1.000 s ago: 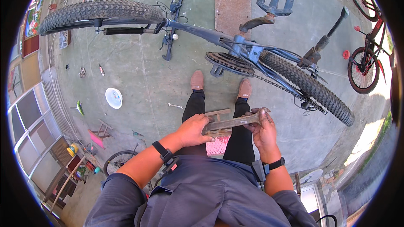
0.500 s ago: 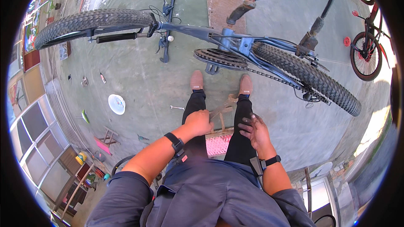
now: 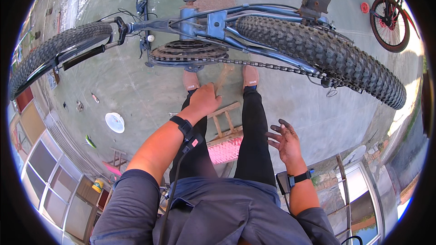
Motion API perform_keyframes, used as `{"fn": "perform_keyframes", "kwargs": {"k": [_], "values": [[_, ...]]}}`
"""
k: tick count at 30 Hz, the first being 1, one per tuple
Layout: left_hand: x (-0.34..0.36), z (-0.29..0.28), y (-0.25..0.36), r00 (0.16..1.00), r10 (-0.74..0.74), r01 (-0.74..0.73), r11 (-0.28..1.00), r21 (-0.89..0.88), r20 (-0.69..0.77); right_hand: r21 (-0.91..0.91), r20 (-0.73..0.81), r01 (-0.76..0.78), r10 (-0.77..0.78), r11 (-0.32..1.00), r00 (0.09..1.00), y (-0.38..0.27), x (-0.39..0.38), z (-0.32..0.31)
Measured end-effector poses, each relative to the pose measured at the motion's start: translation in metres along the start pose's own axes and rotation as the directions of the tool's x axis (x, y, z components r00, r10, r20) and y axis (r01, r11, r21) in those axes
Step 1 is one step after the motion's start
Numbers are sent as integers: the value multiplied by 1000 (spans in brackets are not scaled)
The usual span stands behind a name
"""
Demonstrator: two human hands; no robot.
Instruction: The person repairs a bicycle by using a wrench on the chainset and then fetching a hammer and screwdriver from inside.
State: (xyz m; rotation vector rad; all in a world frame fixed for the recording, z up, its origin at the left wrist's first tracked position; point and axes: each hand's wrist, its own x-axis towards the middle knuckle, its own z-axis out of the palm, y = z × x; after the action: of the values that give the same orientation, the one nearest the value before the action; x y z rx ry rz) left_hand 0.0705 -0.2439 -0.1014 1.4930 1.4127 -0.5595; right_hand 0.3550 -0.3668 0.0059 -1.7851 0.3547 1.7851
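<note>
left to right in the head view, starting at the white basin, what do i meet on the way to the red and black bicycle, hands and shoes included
White basin → left hand → right slip-on shoe → right hand → red and black bicycle.

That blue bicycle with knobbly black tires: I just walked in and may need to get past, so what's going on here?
A person's left hand grips a narrow brown bar, blurred, pointing toward the blue bicycle, which appears upside down. Whether they touch, I can't tell. The right hand is open and empty, its fingers smudged dark. A pink woven seat shows between the person's legs.
</note>
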Motion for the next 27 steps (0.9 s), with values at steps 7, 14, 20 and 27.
{"fn": "perform_keyframes", "kwargs": {"k": [7,14,20,27], "values": [[-45,10,4,984,11,-37,989,142,177,120,-71,72,-64,990,995,20,-11,-22],[-93,-33,44,931,223,-295,926,236,289,321,-50,142,-133,936,990,22,-58,-45],[-113,-55,154,917,155,-291,890,351,368,461,-71,129,-108,878,992,18,-72,-126],[-119,0,340,785,242,-473,829,299,571,677,-280,235,-52,697,959,43,-102,-261]]}}
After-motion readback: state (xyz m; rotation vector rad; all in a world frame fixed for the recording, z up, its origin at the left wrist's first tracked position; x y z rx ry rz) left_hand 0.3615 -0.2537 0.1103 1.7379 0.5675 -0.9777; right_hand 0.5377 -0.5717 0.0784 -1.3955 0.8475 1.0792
